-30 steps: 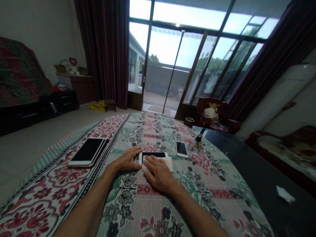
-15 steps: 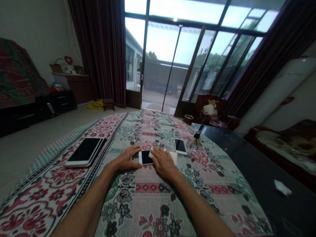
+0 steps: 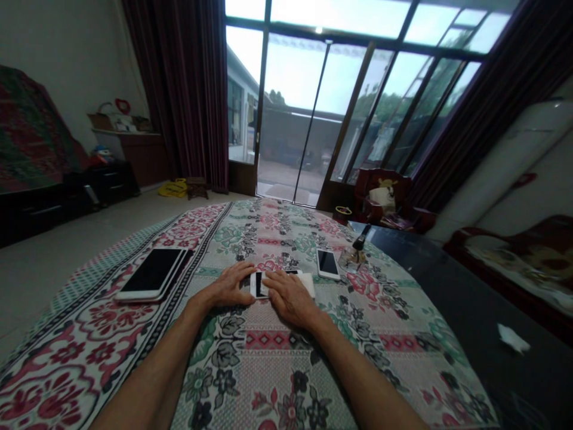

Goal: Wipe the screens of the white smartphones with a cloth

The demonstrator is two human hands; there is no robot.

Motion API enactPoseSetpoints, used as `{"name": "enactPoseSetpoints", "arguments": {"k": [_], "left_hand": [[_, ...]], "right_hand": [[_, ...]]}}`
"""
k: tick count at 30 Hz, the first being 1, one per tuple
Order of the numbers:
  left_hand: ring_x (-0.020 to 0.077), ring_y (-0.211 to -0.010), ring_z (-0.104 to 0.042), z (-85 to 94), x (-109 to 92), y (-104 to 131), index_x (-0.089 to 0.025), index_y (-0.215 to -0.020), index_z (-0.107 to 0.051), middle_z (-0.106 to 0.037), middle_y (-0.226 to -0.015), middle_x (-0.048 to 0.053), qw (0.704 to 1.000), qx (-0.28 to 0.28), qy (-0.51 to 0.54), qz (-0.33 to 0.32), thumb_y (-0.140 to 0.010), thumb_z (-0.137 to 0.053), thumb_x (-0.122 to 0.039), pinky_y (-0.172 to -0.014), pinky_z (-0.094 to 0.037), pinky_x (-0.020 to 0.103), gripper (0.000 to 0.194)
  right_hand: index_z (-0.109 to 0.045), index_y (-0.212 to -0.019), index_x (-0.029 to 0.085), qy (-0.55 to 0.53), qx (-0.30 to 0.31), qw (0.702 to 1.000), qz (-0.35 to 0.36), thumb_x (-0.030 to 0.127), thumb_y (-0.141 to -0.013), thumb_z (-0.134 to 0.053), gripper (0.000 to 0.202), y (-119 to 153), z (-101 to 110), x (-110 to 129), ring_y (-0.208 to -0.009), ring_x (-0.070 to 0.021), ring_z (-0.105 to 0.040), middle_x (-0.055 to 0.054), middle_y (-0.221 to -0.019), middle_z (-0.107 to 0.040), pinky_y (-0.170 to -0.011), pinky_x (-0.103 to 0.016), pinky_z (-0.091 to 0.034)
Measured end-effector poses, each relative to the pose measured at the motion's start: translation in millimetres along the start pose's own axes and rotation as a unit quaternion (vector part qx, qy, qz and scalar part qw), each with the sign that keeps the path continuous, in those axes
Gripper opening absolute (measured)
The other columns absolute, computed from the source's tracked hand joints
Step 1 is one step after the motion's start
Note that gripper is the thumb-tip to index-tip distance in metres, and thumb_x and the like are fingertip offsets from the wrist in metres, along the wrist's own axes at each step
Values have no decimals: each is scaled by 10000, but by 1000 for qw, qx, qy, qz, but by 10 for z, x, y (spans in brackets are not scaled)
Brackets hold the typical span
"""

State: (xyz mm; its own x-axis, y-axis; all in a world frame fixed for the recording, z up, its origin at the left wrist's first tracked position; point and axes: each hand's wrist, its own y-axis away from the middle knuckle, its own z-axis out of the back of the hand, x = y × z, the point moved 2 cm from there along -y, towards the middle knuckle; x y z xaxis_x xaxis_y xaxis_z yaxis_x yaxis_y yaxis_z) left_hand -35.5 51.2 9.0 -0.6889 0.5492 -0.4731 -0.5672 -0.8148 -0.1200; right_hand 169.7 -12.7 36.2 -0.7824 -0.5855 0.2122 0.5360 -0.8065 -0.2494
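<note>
A white smartphone (image 3: 258,285) lies screen up on the patterned tablecloth in front of me. My left hand (image 3: 230,285) holds its left end, thumb along the near edge and fingers along the far edge. Over the screen lies my right hand (image 3: 290,298), palm down, pressing a white tissue (image 3: 307,284) against the glass. Part of that tissue sticks out to the right of the hand; the rest, and much of the phone, is hidden beneath it. Another white smartphone (image 3: 328,264) rests a little farther off to the right.
Two stacked tablets (image 3: 154,275) lie at the left of the tablecloth (image 3: 286,370). A glass jar (image 3: 352,260) with a dark-handled brush in it stands to the right. A crumpled white tissue (image 3: 513,338) is on the dark tabletop (image 3: 465,322). Beyond are glass doors and a wooden chair (image 3: 382,194).
My right hand has slid left along the phone with the tissue, covering more of the screen. My left hand stays at the phone's left end.
</note>
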Motion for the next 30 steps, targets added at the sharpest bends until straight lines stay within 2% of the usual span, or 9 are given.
{"name": "enactPoseSetpoints", "arguments": {"k": [5, 8, 11, 17, 20, 24, 30], "left_hand": [[301, -1413, -307, -25, 23, -8, -172, -1393, -454, -384, -1513, 125, 1000, 4, -6, 2, -679, -722, -375, -1178, -214, 440, 788], [313, -1422, -289, -30, 18, -6, -197, -1395, -450, -366, -1528, 119, 1000, 8, -9, 17, -682, -734, -476, -1174, -209, 460, 817], [315, -1427, -275, -27, 10, -7, -183, -1397, -446, -368, -1526, 132, 1000, 7, -10, 16, -676, -737, -536, -1174, -208, 460, 854], [300, -1431, -274, -7, 38, -4, -186, -1411, -430, -359, -1532, 133, 1000, 16, 5, 9, -723, -713, -477, -1173, -212, 446, 798], [300, -1438, -257, 9, 31, 3, -181, -1419, -422, -347, -1539, 132, 1000, 25, 6, 9, -731, -709, -453, -1177, -205, 435, 793], [303, -1441, -247, 28, 0, 7, -180, -1428, -406, -340, -1541, 136, 999, 36, 5, 19, -729, -707, -455, -1176, -198, 444, 809], [292, -1449, -228, 19, -1, 10, -179, -1428, -402, -339, -1541, 140, 999, 33, 19, 13, -745, -693, -442, -1181, -168, 452, 787]], "right_hand": [[-538, -1326, 190, 36, -34, 995, -84, 248, -983, -323, 409, -12, 5, -273, -1310, -255, -406, -86, -1431, -495, -1040, -447, -327], [-530, -1333, 183, 43, -41, 994, -95, 246, -974, -347, 409, 21, -1, -316, -1324, -266, -390, -91, -1451, -471, -1039, -450, -337], [-529, -1331, 194, 42, -40, 995, -77, 256, -972, -366, 399, 49, 7, -251, -1322, -269, -388, -92, -1452, -468, -1046, -459, -329], [-512, -1332, 216, 8, -1, 1000, 29, 249, -979, -359, 386, 106, 7, 97, -1317, -234, -388, -64, -1443, -477, -1071, -421, -301], [-505, -1336, 231, -1, 12, 999, 42, 255, -982, -359, 384, 88, -9, 178, -1329, -232, -372, -51, -1453, -467, -1072, -426, -297], [-518, -1332, 229, 5, 3, 1000, 9, 264, -991, -340, 386, -6, -21, 84, -1307, -227, -398, -60, -1442, -481, -1057, -429, -311], [-508, -1357, 188, 44, -19, 994, -94, 251, -982, -338, 416, -18, -20, -181, -1329, -277, -383, -84, -1465, -456, -1052, -463, -312]]}}
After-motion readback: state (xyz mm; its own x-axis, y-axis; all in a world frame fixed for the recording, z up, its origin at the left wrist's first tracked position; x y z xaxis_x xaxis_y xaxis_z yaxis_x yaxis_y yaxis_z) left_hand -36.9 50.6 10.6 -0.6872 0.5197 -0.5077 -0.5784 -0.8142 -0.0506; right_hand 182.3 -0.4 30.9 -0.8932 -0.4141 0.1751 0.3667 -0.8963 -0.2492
